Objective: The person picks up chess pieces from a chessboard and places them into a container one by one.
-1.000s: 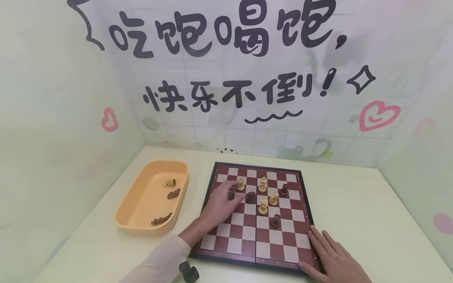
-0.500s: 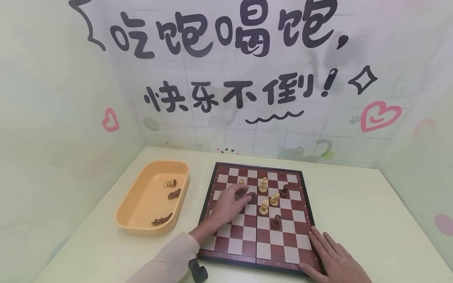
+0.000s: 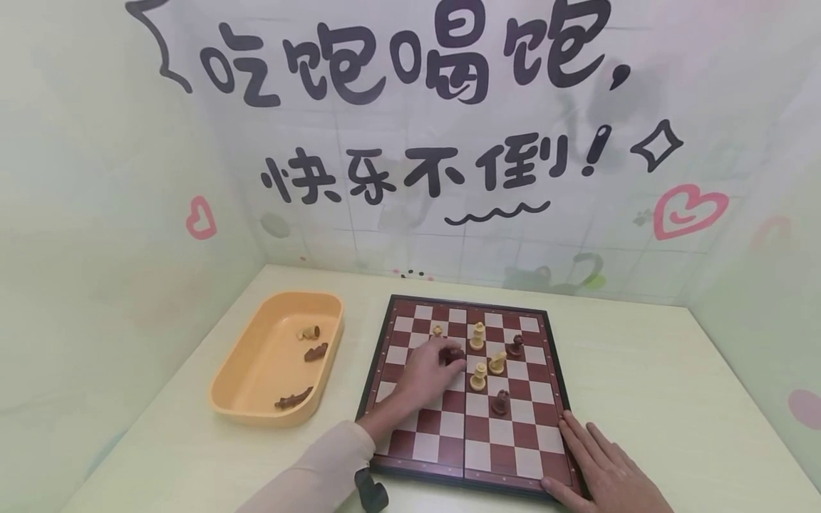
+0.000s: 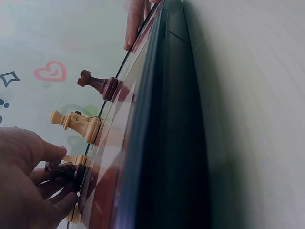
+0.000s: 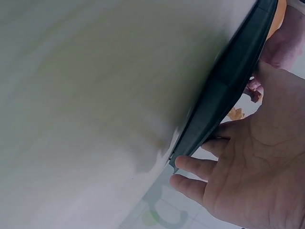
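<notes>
On the chessboard point(image 3: 410, 443), my left hand point(image 3: 431, 369) has its thumb and fingers curled round a dark brown chess piece point(image 3: 452, 354). In the left wrist view that dark piece has its base close against the board, partly covered by the fingers. Cream pieces stand nearby: one point(image 3: 477, 336) behind, a knight point(image 3: 497, 363) to the right, another point(image 3: 477, 376) in front, and one point(image 3: 437, 330) partly hidden behind the hand. Two more dark pieces stand upright, one point(image 3: 515, 345) farther right and a rook point(image 3: 501, 402) nearer. My right hand point(image 3: 609, 467) rests straight-fingered along the board's right edge.
Left of the board is an orange tray point(image 3: 224, 406). Inside lie a cream piece point(image 3: 309, 332), a dark piece point(image 3: 316, 352) and a longer dark piece point(image 3: 293, 397). A printed cloth wall point(image 3: 410, 242) encloses the table behind and at both sides.
My left hand has moved to the right across the board, from beside the cream piece at the back left to around the dark piece. The right hand has stayed put.
</notes>
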`<state>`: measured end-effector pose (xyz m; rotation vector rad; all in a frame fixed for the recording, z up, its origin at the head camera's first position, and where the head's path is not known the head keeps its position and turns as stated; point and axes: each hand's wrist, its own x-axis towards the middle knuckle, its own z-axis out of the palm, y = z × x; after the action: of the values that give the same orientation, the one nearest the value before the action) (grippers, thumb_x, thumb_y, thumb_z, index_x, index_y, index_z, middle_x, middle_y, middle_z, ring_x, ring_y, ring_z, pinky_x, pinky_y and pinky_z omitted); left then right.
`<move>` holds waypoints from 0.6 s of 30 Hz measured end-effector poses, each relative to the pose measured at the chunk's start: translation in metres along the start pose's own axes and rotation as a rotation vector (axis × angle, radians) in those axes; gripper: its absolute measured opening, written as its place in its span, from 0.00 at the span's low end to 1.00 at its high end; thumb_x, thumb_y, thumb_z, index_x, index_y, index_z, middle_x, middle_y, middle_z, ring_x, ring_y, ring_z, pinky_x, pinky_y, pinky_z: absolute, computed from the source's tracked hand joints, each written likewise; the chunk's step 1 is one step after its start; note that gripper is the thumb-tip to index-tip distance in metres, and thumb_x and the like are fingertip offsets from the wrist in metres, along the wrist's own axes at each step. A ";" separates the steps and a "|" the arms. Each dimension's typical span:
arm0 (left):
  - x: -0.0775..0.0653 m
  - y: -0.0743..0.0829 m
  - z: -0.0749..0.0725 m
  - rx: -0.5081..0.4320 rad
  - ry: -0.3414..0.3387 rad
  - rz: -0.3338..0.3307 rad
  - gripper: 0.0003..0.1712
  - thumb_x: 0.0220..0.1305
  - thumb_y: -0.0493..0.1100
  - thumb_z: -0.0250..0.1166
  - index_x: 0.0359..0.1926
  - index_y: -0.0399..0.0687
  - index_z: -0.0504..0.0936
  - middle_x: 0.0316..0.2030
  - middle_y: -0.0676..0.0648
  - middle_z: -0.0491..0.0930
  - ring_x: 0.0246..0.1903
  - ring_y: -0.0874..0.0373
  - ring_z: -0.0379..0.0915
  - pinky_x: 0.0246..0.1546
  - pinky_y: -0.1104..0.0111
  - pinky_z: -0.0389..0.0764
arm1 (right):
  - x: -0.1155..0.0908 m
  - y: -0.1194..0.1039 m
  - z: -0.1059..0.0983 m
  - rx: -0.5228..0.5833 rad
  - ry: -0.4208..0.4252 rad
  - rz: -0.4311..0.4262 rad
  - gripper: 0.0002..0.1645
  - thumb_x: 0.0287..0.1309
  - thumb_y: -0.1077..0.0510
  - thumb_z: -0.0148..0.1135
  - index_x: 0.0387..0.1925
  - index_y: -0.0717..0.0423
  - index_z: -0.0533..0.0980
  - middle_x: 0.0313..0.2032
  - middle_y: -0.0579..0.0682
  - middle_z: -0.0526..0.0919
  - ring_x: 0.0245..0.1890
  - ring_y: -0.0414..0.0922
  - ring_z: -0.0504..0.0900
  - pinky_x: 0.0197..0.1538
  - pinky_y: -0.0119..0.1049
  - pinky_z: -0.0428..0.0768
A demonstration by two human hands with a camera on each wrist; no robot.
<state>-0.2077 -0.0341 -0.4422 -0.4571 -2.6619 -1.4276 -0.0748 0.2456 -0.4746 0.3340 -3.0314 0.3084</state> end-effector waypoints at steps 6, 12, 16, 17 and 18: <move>0.002 -0.002 0.002 0.012 0.022 0.023 0.10 0.68 0.36 0.67 0.48 0.40 0.87 0.43 0.48 0.84 0.47 0.55 0.79 0.50 0.59 0.80 | 0.000 0.000 0.000 -0.007 0.025 -0.011 0.62 0.52 0.17 0.59 0.70 0.61 0.70 0.69 0.58 0.70 0.66 0.64 0.69 0.59 0.62 0.73; 0.002 0.000 0.001 0.010 0.018 0.029 0.09 0.69 0.35 0.66 0.48 0.40 0.87 0.43 0.48 0.85 0.47 0.56 0.79 0.51 0.59 0.79 | 0.000 0.000 0.000 -0.005 0.028 -0.012 0.62 0.52 0.18 0.59 0.70 0.62 0.70 0.69 0.58 0.70 0.66 0.64 0.69 0.59 0.62 0.73; 0.002 0.001 0.001 0.008 0.015 0.019 0.09 0.69 0.35 0.65 0.48 0.40 0.87 0.42 0.49 0.84 0.45 0.58 0.79 0.49 0.61 0.80 | 0.000 0.001 -0.001 0.000 0.037 -0.021 0.61 0.52 0.18 0.59 0.70 0.62 0.70 0.69 0.58 0.70 0.66 0.64 0.69 0.59 0.61 0.73; 0.002 0.002 0.002 0.008 0.014 0.017 0.09 0.69 0.35 0.65 0.48 0.40 0.87 0.42 0.49 0.84 0.45 0.58 0.79 0.49 0.61 0.80 | 0.000 0.001 -0.001 0.000 0.038 -0.022 0.61 0.53 0.18 0.59 0.70 0.62 0.70 0.69 0.58 0.70 0.66 0.64 0.69 0.59 0.61 0.73; 0.002 0.002 0.002 0.008 0.013 0.014 0.09 0.69 0.35 0.65 0.48 0.40 0.87 0.42 0.49 0.84 0.44 0.58 0.79 0.48 0.61 0.80 | 0.000 0.001 -0.001 0.000 0.039 -0.024 0.61 0.53 0.19 0.59 0.70 0.62 0.70 0.69 0.58 0.70 0.67 0.64 0.68 0.59 0.61 0.73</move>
<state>-0.2090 -0.0313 -0.4410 -0.4633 -2.6485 -1.4101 -0.0750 0.2466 -0.4741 0.3594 -2.9874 0.3099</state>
